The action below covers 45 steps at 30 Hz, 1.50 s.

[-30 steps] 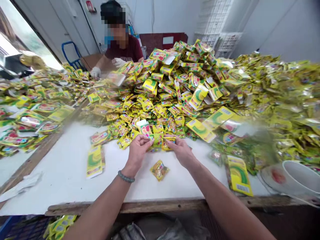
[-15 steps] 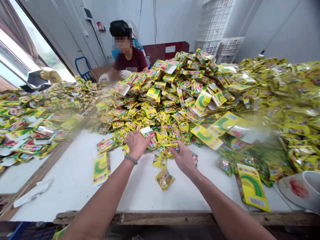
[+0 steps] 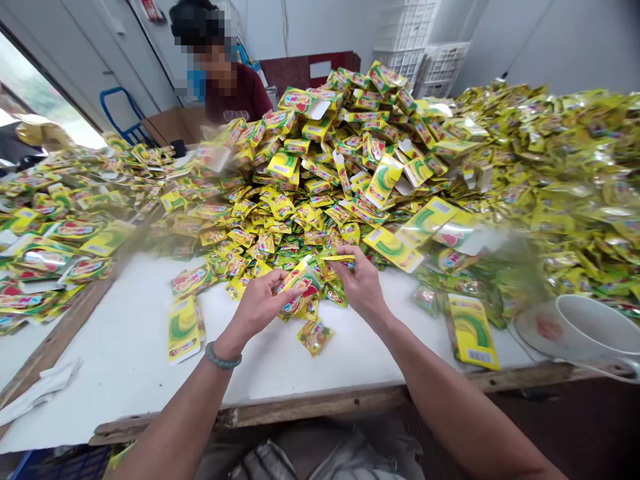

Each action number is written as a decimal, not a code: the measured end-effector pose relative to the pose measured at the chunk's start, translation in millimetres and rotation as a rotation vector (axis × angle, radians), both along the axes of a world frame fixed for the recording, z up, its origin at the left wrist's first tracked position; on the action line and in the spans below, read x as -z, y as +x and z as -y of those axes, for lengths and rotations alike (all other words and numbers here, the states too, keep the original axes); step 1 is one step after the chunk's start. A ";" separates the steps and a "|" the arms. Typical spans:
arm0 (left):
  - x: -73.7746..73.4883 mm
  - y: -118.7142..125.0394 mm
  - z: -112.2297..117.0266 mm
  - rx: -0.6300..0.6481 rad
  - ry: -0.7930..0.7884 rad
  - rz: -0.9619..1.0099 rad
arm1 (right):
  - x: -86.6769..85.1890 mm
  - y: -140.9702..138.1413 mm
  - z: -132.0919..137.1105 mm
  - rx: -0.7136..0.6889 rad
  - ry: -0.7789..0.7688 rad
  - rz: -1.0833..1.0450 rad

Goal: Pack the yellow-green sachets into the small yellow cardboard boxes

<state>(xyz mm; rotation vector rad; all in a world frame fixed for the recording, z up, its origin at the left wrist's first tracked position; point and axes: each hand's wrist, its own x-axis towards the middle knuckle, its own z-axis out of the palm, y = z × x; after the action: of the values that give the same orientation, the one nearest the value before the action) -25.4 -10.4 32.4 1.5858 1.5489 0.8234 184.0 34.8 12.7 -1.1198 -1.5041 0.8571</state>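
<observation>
- Left hand [image 3: 259, 301] grips a yellow-and-green cardboard carton [image 3: 309, 285] above the white tabletop [image 3: 277, 373]
- Right hand [image 3: 361, 281] pinches a thin yellow packet [image 3: 338, 258], seemingly outside the carton
- Shiny yellow sachets [image 3: 309, 217] lie loose beyond, apparently unboxed; piled yellow cartons' [image 3: 384, 179] contents unclear

Packet heap [image 3: 320, 183] ahead, passage over near tabletop [image 3: 305, 379]

my bare forearms [image 3: 185, 400] stretched over the near edge of the counter [image 3: 300, 373], my left hand [image 3: 260, 300] above the counter, thumb laid forward against curled fingers, my right hand [image 3: 363, 283] slightly farther across the counter, thumb and fingertips pinched
</observation>
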 end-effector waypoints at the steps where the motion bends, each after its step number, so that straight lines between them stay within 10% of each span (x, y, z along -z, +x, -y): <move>1: 4.2 1.2 2.8 -0.016 -0.028 0.108 | 0.8 0.3 0.1 -0.011 -0.016 0.027; 15: 24.7 8.6 10.4 0.055 -0.202 0.419 | 3.7 2.7 -0.2 -0.152 0.011 0.246; 36: 26.4 9.8 14.0 0.057 -0.071 0.297 | 4.4 9.5 -0.5 -0.357 0.073 0.242; 45: 23.4 18.8 12.6 0.076 -0.151 0.406 | 0.7 2.2 4.8 -0.231 0.043 0.299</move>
<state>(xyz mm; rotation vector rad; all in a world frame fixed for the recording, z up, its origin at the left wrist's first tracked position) -6.6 -23.0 9.0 1.2668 1.2214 0.8998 186.2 30.0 12.0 -1.0915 -1.9198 0.8338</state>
